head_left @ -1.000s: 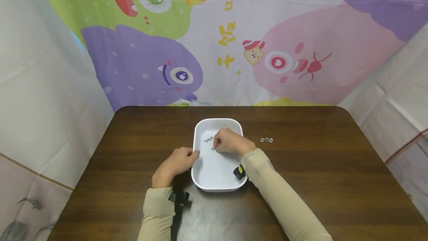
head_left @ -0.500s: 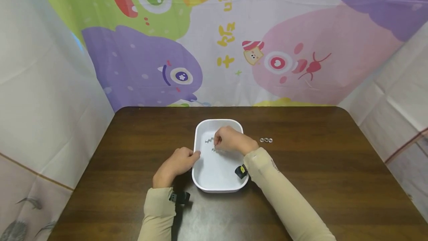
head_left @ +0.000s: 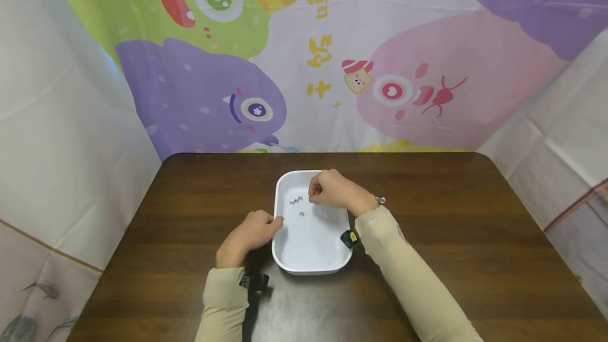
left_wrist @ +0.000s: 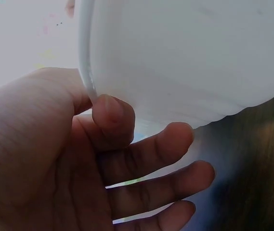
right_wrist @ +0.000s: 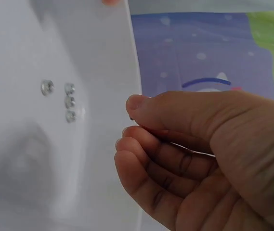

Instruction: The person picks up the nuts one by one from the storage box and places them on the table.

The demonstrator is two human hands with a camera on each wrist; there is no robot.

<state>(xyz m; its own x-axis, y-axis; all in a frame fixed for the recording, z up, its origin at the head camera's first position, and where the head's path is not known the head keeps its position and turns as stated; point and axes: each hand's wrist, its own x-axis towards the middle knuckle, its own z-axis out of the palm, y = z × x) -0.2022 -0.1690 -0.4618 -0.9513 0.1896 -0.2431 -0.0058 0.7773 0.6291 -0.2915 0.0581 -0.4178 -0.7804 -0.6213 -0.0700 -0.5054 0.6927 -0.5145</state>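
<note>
A white rectangular tray [head_left: 311,249] sits on the table. My left hand [head_left: 252,232] grips its left side, thumb over the rim and index finger bent against the outer wall, other fingers spread below in the left wrist view. Inside the tray lie three small silver nuts [head_left: 296,201] in a slanting row and a single nut [head_left: 301,214] nearer me. Over the tray's far right part, my right hand [head_left: 334,189] pinches a tiny metal nut between thumb and fingertips; only a dark speck of it shows below the thumb in the right wrist view.
More silver nuts [head_left: 381,200] lie on the brown wooden table [head_left: 427,183] right of the tray, partly behind my right wrist. A cartoon-printed cloth [head_left: 323,120] hangs at the table's far edge, with pale cloths at both sides.
My right hand has risen from beside the single nut and moved right and away, uncovering the row of nuts. Its wrist now hides part of the nuts on the table. The left hand stays put.
</note>
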